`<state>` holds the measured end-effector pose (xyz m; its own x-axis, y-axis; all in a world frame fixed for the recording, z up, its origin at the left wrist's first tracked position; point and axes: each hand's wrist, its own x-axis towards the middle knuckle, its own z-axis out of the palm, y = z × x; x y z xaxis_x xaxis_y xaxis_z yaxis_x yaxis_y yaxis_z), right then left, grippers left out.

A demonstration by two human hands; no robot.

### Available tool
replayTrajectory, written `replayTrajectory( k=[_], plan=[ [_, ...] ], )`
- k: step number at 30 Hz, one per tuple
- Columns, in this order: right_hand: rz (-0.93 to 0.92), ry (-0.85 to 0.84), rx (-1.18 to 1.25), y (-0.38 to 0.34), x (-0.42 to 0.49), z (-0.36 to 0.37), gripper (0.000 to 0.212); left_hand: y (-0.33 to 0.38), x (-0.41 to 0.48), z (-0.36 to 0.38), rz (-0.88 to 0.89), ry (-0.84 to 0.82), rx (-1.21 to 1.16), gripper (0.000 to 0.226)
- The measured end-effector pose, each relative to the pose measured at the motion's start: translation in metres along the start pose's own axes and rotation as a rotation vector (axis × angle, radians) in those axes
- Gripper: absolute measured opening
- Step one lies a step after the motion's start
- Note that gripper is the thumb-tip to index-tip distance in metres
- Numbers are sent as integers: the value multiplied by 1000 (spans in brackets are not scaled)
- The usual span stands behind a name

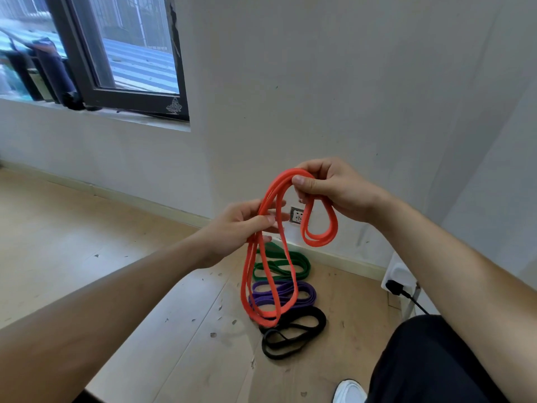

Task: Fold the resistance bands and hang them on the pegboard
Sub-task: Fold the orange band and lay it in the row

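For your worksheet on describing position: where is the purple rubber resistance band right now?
In the head view, the purple rubber resistance band lies on the wooden floor right of centre, between the green band and the black band.

Smooth, rubbery and slightly glossy: orange band (pixel 290 257). Matt rubber, flat and dull: green band (pixel 299 267), purple band (pixel 308 293) and black band (pixel 315 322), lying toward 6 o'clock of it. Pale wood-look floor (pixel 87 242), satin, speckled with scuffs. Chalky matt painted wall (pixel 348 82). Dark window frame (pixel 87 62) at 10 o'clock, semi-gloss.
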<state>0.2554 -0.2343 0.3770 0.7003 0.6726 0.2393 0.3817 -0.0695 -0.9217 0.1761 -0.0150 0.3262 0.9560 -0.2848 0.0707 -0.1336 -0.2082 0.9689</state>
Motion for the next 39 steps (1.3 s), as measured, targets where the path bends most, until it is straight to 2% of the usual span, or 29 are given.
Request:
replayTrajectory(
  k=[6,9,13,19,22,24,27,29,31,34,39],
  plan=[
    [-21,15,5,1,1,0,22,2,0,0,40,-2,26,22],
    [-21,78,56,3,2,-8,19,0,0,-1,58,3,38,21],
    [36,122,41,14,-4,-27,22,1,0,-11,52,91,18,19],
    [323,-191,-194,35,-9,-16,23,5,0,-22,76,170,57,14],
    [336,-290,-260,34,-4,3,15,6,2,-22,84,185,89,10],
    [305,-252,-234,29,0,17,19,7,3,-22,87,184,115,10],
    [171,-91,-168,18,7,34,29,9,2,-25,91,153,176,13],
    [70,-13,-251,11,12,42,32,9,0,-28,87,152,198,14],
    [4,-2,-413,6,16,46,32,10,-1,-32,87,177,228,17],
    [2,-4,-528,4,20,45,22,12,-3,-37,93,233,242,23],
    [45,30,-425,3,17,33,13,6,-6,-44,57,182,351,19]
  ],
)
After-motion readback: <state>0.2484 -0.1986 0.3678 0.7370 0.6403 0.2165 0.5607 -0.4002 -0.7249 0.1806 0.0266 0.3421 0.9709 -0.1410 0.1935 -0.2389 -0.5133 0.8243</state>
